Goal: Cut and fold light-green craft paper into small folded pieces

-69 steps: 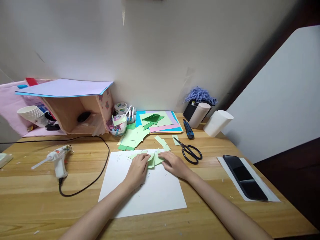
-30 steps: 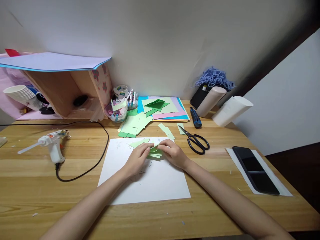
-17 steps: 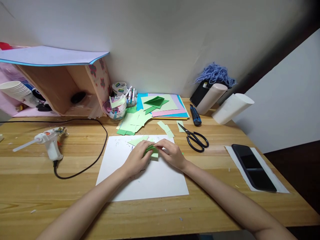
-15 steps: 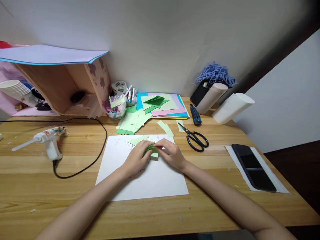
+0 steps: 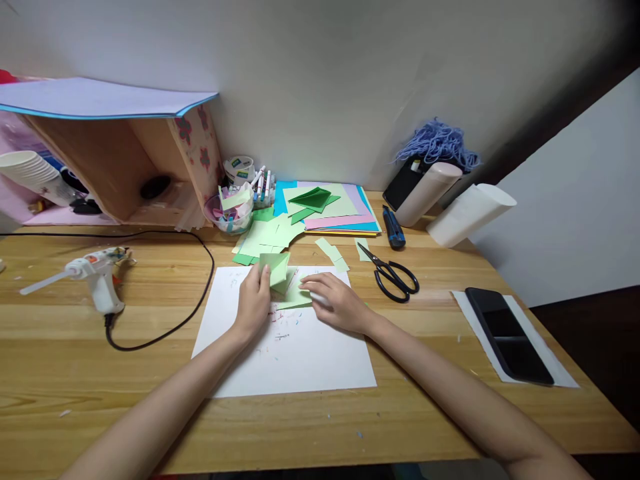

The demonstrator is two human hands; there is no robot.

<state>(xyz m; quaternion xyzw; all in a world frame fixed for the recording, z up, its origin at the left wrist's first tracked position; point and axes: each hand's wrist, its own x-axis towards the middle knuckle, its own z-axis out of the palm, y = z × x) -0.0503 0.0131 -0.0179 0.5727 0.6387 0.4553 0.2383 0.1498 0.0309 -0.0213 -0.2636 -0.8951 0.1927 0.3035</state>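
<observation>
My left hand [image 5: 254, 301] is closed on a folded light green paper [image 5: 274, 268], its thumb on the near side and the folded layers standing up from the sheet. Another light green paper piece [image 5: 295, 298] lies flat below it on a white sheet [image 5: 300, 360] marked with small coloured strokes. My right hand [image 5: 341, 303] hovers at that piece's right end, fingers loosely bent and apart from the thumb. White shows between them, seemingly the sheet. Whether the fingertips touch the green piece I cannot tell.
Black-handled scissors [image 5: 393, 273], a blue utility knife [image 5: 394, 228] and a phone [image 5: 507, 337] lie to the right. A glue gun [image 5: 103, 283] with its cord is on the left. Green paper scraps [image 5: 270, 233], coloured sheets [image 5: 345, 223] and a tub of scraps [image 5: 230, 212] stand behind.
My hands have moved apart. The left has lifted the folded green paper up and to the left; the right has let go and drawn slightly right, uncovering the flat green piece.
</observation>
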